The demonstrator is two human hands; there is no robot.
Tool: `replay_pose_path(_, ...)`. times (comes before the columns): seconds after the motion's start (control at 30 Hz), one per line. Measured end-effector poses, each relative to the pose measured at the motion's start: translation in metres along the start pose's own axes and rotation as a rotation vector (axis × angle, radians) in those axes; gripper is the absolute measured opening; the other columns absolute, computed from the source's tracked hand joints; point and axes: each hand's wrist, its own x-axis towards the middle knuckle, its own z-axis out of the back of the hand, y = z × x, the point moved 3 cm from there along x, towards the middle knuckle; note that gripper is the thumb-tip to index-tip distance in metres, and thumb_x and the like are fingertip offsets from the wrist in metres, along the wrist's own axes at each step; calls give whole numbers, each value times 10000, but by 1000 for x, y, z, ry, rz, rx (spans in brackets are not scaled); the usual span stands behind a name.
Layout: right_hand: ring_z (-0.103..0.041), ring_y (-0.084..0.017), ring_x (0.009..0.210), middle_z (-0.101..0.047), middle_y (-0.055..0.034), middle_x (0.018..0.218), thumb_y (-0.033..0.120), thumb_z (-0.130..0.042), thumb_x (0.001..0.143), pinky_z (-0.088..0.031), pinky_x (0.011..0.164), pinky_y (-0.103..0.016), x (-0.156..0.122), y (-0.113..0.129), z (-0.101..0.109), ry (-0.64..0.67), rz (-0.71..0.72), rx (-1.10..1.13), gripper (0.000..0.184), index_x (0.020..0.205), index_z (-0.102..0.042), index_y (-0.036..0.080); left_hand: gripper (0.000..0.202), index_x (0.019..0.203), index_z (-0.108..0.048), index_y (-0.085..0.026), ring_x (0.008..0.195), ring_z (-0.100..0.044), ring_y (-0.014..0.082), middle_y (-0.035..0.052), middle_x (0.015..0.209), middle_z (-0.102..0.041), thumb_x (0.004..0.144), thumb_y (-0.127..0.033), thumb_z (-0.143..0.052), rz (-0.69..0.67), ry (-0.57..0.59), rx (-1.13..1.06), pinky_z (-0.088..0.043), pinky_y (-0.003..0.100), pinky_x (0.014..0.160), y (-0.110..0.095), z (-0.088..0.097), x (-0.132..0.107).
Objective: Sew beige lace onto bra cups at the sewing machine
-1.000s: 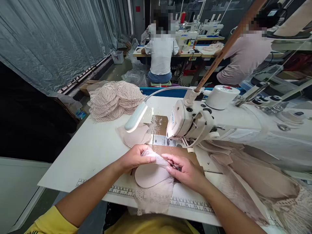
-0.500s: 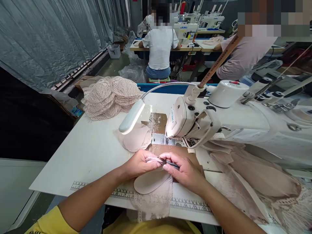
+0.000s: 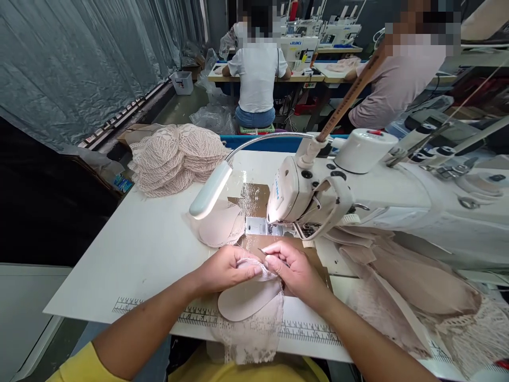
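In front of the sewing machine [image 3: 302,185], my left hand [image 3: 226,270] is closed on the gathered upper edge of a beige lace bra cup piece [image 3: 250,300]. Its smooth pad and sheer lace hang down over the table's front edge. Close beside it, my right hand [image 3: 292,265] is closed around dark thread snips [image 3: 262,251], mostly hidden in the fingers, with a thin tip poking out; its fingertips are at the lace edge. Another padded lace cup [image 3: 218,225] lies left of the needle plate, beneath the lamp head [image 3: 210,191].
A stack of lace cups [image 3: 178,159] stands at the table's back left. Beige fabric pieces [image 3: 421,276] are heaped at the right, under the machine arm. A printed ruler [image 3: 310,333] runs along the front edge. Two people [image 3: 258,79] sit at the machines beyond.
The thread snips have drawn back from the lace edge and turned within my right hand, now mostly covered by fingers. The gathered lace shows more openly at my left thumb.
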Motion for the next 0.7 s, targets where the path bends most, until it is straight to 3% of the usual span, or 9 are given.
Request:
replay_pose_path(0.13, -628, -191, 861, -668, -50, 971, 353, -532, 890, -486, 716, -284, -4, 2, 6, -135, 149, -250, 252, 1104, -555, 223, 325, 733, -663, -148, 573, -481, 122, 3, 619, -548, 867, -422, -549, -63, -322, 512, -364, 234, 550, -19, 36, -11)
replay_pose_path(0.2, -618, -184, 813, -646, -81, 1050, 301, -561, 866, -475, 675, -276, -7, 10, -1, -78, 322, -446, 321, 1173, -535, 209, 306, 862, -695, -162, 743, -587, 175, 52, 817, -655, 874, -416, -525, -126, -469, 660, -442, 265, 688, -25, 57, -4)
replay_pose_path(0.27, -592, -154, 723, -631, -81, 1062, 176, -521, 851, -437, 603, -255, -10, 16, -14, 98, 483, -655, 294, 1141, -563, 208, 342, 1079, -661, -174, 1042, -574, 246, 97, 1170, -621, 840, -392, -549, -140, -537, 751, -437, 315, 880, -22, 74, 13)
replay_pose_path(0.33, -550, -127, 641, -634, -49, 980, 72, -488, 788, -381, 544, -244, -11, 17, -24, 302, 536, -816, 254, 966, -611, 206, 512, 1252, -563, -191, 1203, -490, 288, 103, 1368, -494, 766, -345, -610, -13, -492, 752, -402, 342, 968, -12, 86, 32)
replay_pose_path(0.4, -534, -127, 634, -629, -26, 884, 46, -515, 707, -353, 534, -242, -10, 15, -23, 408, 463, -886, 183, 781, -587, 196, 575, 1265, -547, -189, 1139, -537, 306, 108, 1291, -555, 710, -310, -637, 108, -447, 707, -429, 358, 926, -1, 92, 44)
replay_pose_path(0.47, -533, -140, 659, -620, -23, 823, 41, -538, 644, -355, 550, -244, -8, 11, -11, 387, 317, -885, 157, 693, -547, 190, 452, 1131, -624, -164, 924, -621, 289, 92, 1018, -670, 703, -310, -623, 167, -408, 655, -471, 344, 787, 6, 92, 45)
replay_pose_path(0.53, -525, -149, 668, -602, -23, 768, 21, -512, 635, -368, 571, -250, -5, 8, 5, 318, 197, -832, 171, 656, -526, 191, 313, 966, -668, -147, 744, -625, 246, 58, 789, -669, 735, -344, -590, 186, -366, 598, -462, 301, 653, 10, 89, 37)
replay_pose_path(0.63, -544, -167, 708, -607, -31, 763, 55, -469, 747, -421, 635, -278, -1, 8, 20, 230, 129, -607, 176, 719, -570, 197, 317, 850, -649, -145, 668, -605, 196, 30, 708, -632, 809, -433, -524, 177, -299, 471, -429, 251, 570, 13, 82, 20)
replay_pose_path(0.7, -587, -194, 838, -649, -54, 893, 180, -477, 856, -463, 748, -318, 5, 10, 21, 157, 97, -396, 151, 900, -621, 198, 347, 803, -622, -139, 656, -587, 174, 20, 702, -607, 835, -465, -506, 122, -241, 321, -420, 239, 564, 13, 77, 13)
